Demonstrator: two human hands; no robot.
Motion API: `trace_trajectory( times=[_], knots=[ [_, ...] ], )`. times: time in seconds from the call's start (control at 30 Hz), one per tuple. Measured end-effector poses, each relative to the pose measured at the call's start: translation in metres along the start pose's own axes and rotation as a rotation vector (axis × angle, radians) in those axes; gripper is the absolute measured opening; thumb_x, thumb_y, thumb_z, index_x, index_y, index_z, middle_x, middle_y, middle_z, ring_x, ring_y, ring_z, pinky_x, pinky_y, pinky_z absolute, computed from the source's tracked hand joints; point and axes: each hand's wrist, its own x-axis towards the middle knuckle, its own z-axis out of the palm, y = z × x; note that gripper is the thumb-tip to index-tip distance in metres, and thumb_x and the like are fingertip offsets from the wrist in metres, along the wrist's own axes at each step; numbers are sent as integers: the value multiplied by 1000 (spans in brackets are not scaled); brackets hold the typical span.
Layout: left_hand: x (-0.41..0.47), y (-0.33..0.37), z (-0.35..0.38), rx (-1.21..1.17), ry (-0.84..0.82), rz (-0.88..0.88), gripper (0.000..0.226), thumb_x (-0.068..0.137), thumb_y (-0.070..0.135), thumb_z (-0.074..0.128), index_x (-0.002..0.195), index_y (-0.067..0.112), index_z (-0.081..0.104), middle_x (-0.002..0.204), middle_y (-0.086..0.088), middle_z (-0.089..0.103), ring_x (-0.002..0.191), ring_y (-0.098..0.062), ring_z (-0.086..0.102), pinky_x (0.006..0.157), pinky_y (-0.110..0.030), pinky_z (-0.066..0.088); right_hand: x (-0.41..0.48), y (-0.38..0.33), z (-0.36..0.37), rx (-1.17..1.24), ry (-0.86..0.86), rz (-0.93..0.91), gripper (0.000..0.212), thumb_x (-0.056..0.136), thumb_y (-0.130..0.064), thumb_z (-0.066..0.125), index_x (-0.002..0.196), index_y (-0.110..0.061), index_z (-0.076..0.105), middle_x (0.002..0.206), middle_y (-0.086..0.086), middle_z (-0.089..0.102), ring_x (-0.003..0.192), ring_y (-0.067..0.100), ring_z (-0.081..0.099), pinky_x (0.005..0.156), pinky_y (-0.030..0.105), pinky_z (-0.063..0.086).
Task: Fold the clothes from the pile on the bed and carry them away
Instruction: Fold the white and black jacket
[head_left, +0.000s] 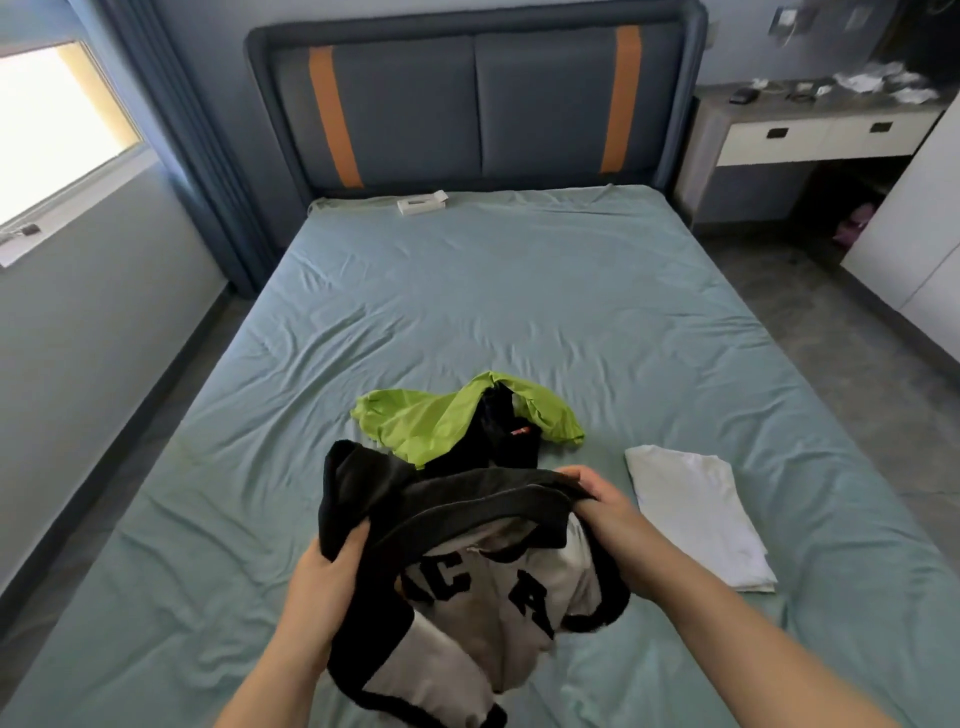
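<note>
ok so both hands are on a black + white top (498, 587) w/ big black letters on the front, held up just on the near side of the pile (431, 421). Left hand (324, 566) has its fingers curled round a bunched black edge, thumb on top. Right hand (605, 501) pinches the other end of the same black band, fingers wrapped over it. Fabric is stretched btwn the two and the rest hangs down twd the sheet, can't tell if it touches. The pile itself = a lime green piece w/ smth black tucked in the middle, sitting on the teal bed (519, 291). Right of the pile, apart from it, a folded white garment (696, 514) lies flat. Way past the pile, up by the headboard (478, 104), there's a small white box (422, 202).
</note>
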Motion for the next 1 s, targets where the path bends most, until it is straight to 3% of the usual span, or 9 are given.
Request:
trace_trajectory(
  times=[0.17, 0.33, 0.4, 0.47, 0.53, 0.63, 0.8, 0.93, 1.0],
  knots=[
    [-1, -15, -4, 470, 17, 38, 101, 81, 9, 66, 155, 34, 2, 161, -13, 9, 146, -29, 16, 117, -44, 22, -1, -14, 12, 294, -71, 30, 26, 93, -9, 49, 91, -18, 74, 91, 5, 76, 83, 16, 71, 73, 28, 52],
    [-13, -25, 27, 1006, -312, 119, 110, 74, 49, 70, 143, 55, -15, 161, -2, -18, 149, -28, -11, 119, -45, 9, -5, -20, 17, 454, -132, 148, 48, 94, -18, 44, 54, -11, 70, 55, 7, 65, 52, 16, 65, 52, 21, 48],
    [-11, -28, 38, 950, -355, 147, 90, 79, 56, 67, 149, 49, 11, 163, 0, -7, 150, -30, -8, 119, -46, 9, -11, -24, 14, 432, -137, 118, 59, 94, -14, 39, 42, -12, 67, 45, 3, 59, 42, 11, 60, 40, 15, 44],
    [-10, -27, 44, 701, -363, 153, 48, 91, 35, 64, 136, 34, 50, 157, -5, 31, 147, -30, 20, 117, -46, 24, -14, -25, 5, 400, -117, 92, 59, 94, -14, 40, 40, -13, 64, 43, 1, 57, 39, 10, 58, 38, 15, 43],
    [-10, -23, 41, 457, -343, 106, 28, 92, 12, 60, 94, 37, 72, 110, 1, 72, 116, -24, 60, 97, -39, 48, -16, -22, -12, 373, -90, 81, 54, 95, -17, 44, 46, -16, 67, 46, 0, 60, 45, 11, 61, 40, 16, 44],
    [-5, -11, 21, 387, -345, 69, 28, 90, 18, 65, 81, 43, 74, 86, 11, 76, 84, -10, 71, 78, -27, 55, -17, -15, -39, 67, 64, 14, 44, 95, -26, 52, 56, -26, 73, 56, -10, 69, 58, 5, 67, 46, 13, 47],
    [13, 6, -12, 430, -447, 122, 14, 90, 35, 67, 101, 41, 73, 99, 21, 73, 90, 4, 68, 83, -24, 50, -9, 4, -63, -452, 119, -91, 33, 99, -37, 47, 81, -54, 68, 83, -29, 69, 80, -13, 61, 66, 2, 40],
    [24, 14, -23, 449, -466, 132, 14, 97, 28, 57, 105, 34, 67, 99, 14, 73, 89, -3, 68, 83, -27, 52, -7, 13, -61, -446, 62, -32, 31, 100, -44, 40, 88, -58, 65, 88, -30, 69, 82, -13, 62, 65, 1, 42],
    [29, 14, -27, 449, -455, 127, 14, 99, 24, 54, 104, 30, 65, 96, 11, 73, 88, -5, 68, 80, -25, 51, -7, 18, -55, -408, 35, 93, 29, 98, -51, 39, 95, -46, 68, 95, -20, 72, 89, -4, 65, 77, 12, 48]
  ],
)
